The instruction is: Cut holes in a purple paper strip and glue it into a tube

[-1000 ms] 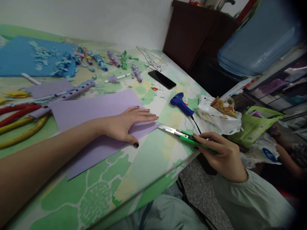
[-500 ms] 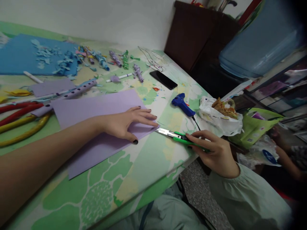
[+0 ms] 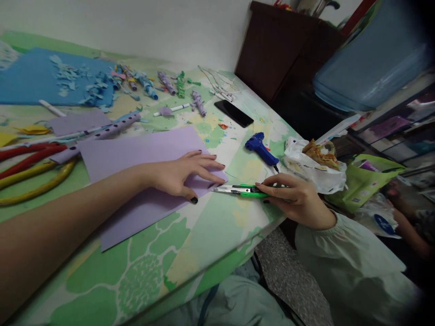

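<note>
A sheet of purple paper [image 3: 136, 149], which looks folded, lies on the table. My left hand [image 3: 185, 174] presses flat on its right part, fingers spread toward the right corner. In my right hand [image 3: 294, 199] is a green utility knife [image 3: 251, 190] with its blade out, pointing left. The blade's tip meets the paper's edge near the right corner, just below my left fingertips; whether it is inside the fold I cannot tell.
Beyond the paper lie a blue glue gun [image 3: 261, 148], a black phone [image 3: 234, 113] and several curled paper rolls [image 3: 165, 83]. Red-handled and yellow-handled tools [image 3: 37, 181] are at the left, near a blue board [image 3: 23, 81]. A plastic bag with food [image 3: 314, 165] sits right. Another person's arm [image 3: 411, 226] shows at far right.
My right hand has moved left and slightly up, bringing the knife blade further along the paper's lower right edge. The left hand stays pressed on the paper; the view has shifted slightly.
</note>
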`<action>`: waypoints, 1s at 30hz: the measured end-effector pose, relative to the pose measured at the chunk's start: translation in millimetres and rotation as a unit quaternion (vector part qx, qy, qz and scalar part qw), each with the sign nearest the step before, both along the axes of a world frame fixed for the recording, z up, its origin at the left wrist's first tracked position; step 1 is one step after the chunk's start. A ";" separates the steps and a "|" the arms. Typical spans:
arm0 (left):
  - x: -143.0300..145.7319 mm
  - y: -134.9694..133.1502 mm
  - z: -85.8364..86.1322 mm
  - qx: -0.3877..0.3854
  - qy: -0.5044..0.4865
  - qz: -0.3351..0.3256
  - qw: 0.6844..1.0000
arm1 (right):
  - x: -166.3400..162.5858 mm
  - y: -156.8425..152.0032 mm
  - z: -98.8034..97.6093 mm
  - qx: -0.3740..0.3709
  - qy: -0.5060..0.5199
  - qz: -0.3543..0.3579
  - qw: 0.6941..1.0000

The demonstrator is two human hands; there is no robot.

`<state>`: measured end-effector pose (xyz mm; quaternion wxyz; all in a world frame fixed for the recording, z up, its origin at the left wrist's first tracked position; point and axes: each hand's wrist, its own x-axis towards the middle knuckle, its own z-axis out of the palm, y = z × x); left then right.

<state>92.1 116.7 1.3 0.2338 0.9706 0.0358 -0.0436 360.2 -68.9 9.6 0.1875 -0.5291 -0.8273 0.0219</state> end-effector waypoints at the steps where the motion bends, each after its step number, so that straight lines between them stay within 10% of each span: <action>1: 0.4 -0.2 0.4 0.001 0.002 0.001 1.000 | -0.2 0.3 -0.3 -0.002 0.000 0.003 1.000; 30: 1.9 0.8 2.8 0.024 0.031 -0.005 0.999 | -2.4 -9.1 -1.9 0.015 0.007 0.010 1.000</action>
